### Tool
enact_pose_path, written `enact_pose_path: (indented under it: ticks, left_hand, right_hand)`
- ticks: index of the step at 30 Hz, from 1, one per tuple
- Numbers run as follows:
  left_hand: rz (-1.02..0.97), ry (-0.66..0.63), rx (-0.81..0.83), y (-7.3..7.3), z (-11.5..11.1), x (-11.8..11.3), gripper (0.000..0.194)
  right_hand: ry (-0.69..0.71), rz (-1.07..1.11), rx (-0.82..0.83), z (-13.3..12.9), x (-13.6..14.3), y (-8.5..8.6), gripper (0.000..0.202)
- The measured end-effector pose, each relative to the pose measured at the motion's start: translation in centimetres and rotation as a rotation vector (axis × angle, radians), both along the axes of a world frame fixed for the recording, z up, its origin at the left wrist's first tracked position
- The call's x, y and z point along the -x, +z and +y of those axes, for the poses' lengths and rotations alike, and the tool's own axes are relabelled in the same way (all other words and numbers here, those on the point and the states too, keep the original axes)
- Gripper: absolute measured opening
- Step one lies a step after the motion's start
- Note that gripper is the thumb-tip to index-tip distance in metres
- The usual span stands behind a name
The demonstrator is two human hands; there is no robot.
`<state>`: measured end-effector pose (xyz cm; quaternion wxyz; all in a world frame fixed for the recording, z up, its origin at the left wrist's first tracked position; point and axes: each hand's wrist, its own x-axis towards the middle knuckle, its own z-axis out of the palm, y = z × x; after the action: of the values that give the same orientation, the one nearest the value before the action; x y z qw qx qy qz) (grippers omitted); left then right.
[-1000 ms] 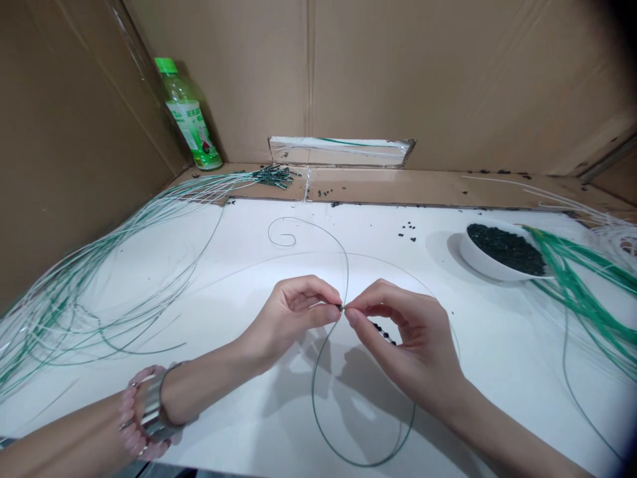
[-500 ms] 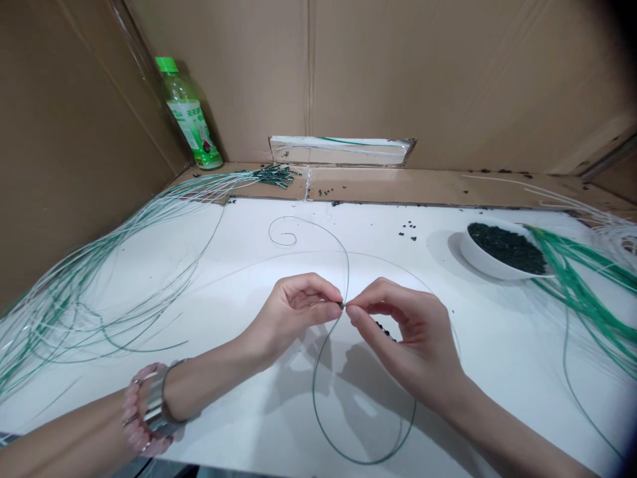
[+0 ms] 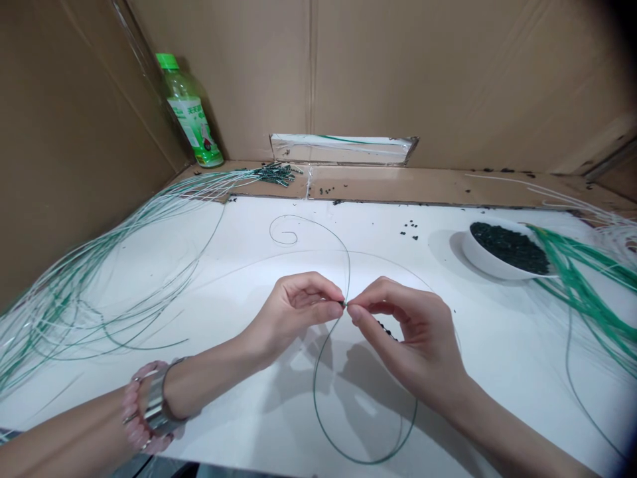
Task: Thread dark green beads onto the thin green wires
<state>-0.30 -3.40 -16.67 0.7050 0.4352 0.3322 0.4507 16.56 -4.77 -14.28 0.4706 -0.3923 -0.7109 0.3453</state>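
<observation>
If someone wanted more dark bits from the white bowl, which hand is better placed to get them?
Probably the right hand. It's nearer the white bowl than the left hand is. Both have their fingers pinched, though.

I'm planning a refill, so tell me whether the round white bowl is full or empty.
Close to full, it seems: small dark pieces lie near the rim of the round white bowl.

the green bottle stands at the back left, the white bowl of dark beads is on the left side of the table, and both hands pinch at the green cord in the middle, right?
The side of the bowl is wrong: the head view shows the white bowl of dark beads on the right side of the table. The rest holds.
</observation>
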Motion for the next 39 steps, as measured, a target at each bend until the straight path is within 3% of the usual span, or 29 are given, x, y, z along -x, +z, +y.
enact_pose_path:
  ticks: [32, 39]
  left_hand:
    - [0.06, 0.049, -0.053, 0.7, -0.2, -0.3, 0.011]
    - [0.086, 0.052, -0.11, 1.1, -0.3, -0.2, 0.006]
  right_hand:
    - [-0.022, -0.086, -0.196, -0.1, -0.1, 0.1, 0.014]
    - [-0.031, -0.028, -0.109, 0.0, -0.3, -0.2, 0.011]
